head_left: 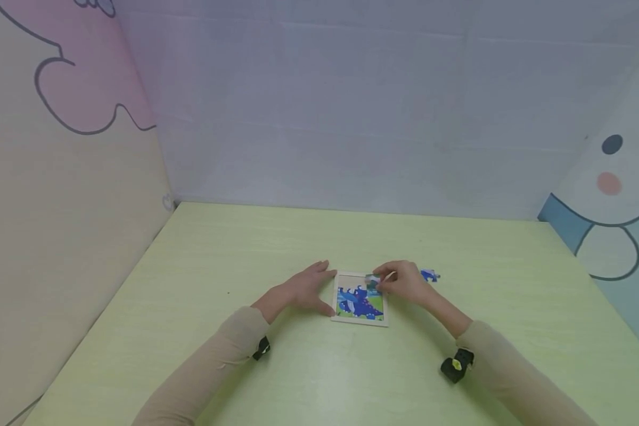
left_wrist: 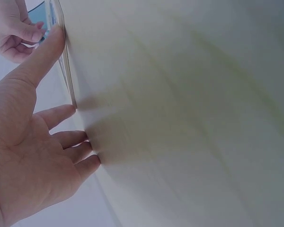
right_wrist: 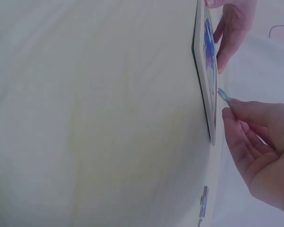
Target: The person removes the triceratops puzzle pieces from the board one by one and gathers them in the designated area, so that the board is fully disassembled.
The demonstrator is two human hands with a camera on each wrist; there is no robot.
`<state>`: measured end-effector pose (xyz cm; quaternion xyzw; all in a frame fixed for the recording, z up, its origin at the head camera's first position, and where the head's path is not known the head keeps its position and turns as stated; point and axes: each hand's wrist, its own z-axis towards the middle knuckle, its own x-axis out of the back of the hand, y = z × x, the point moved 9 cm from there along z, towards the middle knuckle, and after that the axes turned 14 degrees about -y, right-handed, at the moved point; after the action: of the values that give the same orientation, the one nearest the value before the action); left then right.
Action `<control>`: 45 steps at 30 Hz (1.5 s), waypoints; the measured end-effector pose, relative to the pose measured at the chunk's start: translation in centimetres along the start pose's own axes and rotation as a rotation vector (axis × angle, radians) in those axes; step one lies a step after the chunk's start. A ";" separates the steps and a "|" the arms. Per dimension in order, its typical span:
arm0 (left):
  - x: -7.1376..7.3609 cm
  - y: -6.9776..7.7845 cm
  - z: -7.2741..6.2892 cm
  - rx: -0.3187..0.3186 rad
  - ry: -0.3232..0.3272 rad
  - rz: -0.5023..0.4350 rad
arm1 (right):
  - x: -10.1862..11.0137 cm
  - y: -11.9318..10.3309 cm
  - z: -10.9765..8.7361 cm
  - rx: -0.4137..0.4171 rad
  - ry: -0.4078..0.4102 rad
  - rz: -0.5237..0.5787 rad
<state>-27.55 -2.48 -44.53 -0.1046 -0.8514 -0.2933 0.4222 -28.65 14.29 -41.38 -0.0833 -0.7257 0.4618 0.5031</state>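
A small jigsaw puzzle in a pale wooden frame [head_left: 359, 322] lies on the table, with a blue dinosaur picture [head_left: 358, 305] partly filled in. Bare backing shows at its upper left. My left hand [head_left: 309, 290] rests beside it, thumb and index fingertip touching the left edge. Between thumb and fingertips, my right hand [head_left: 404, 281] pinches a puzzle piece [head_left: 373, 282] over the frame's upper right corner. In the right wrist view this piece [right_wrist: 223, 95] is tilted and held just above the board. A loose blue puzzle piece [head_left: 429, 275] lies right of the right hand.
The pale green table [head_left: 319, 367] reaches back to a plain greyish wall [head_left: 319, 118]. Cartoon-printed panels stand at the left [head_left: 85, 177] and right [head_left: 617, 236]. Dark straps with devices [head_left: 455, 365] sit at both wrists.
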 end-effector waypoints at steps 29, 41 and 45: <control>-0.2 -0.1 0.2 -0.003 -0.006 -0.009 | 8.2 7.6 -7.0 -0.194 0.054 0.137; -0.1 -0.3 0.1 -0.003 -0.003 0.000 | 9.4 10.6 -8.5 -0.287 0.046 0.074; -0.2 -0.3 0.2 -0.001 -0.005 0.003 | 9.3 11.0 -8.4 -0.319 0.041 0.036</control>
<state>-27.71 -2.64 -44.92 -0.1067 -0.8521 -0.2929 0.4205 -30.09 30.87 -43.07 -0.1842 -0.7779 0.3479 0.4898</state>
